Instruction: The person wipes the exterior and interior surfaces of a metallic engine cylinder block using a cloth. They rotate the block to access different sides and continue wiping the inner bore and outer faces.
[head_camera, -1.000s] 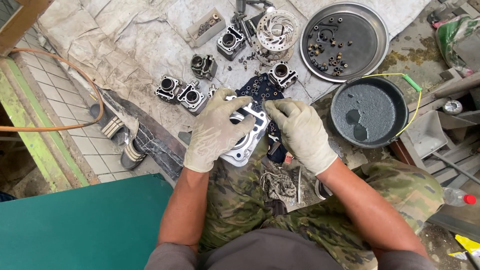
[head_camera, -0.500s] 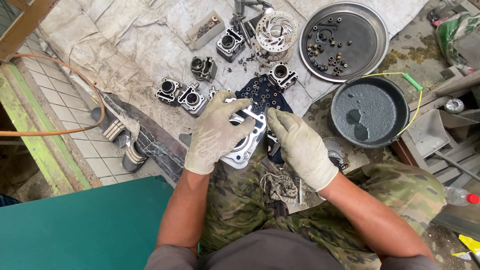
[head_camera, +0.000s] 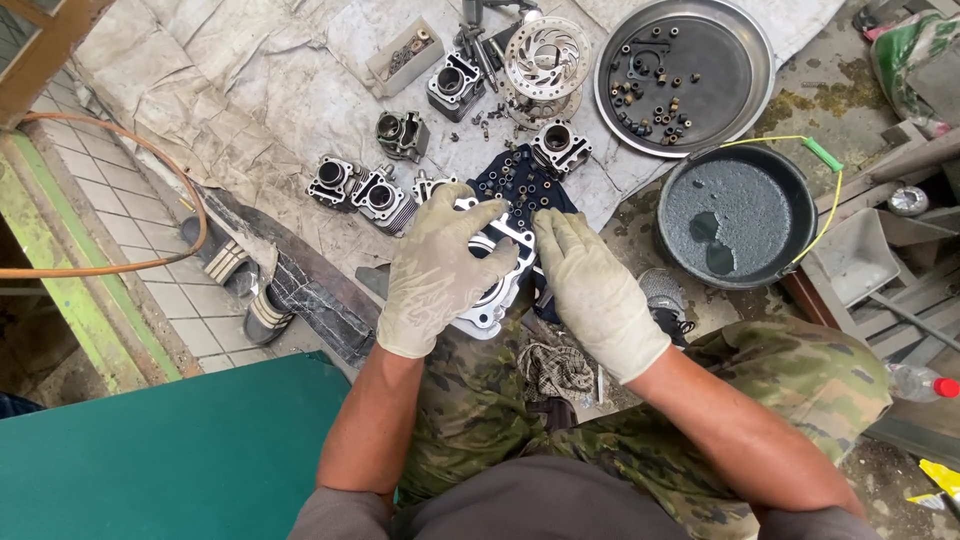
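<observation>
engine parts (head_camera: 368, 192) crowd ahead, basin (head_camera: 738, 215) right
</observation>
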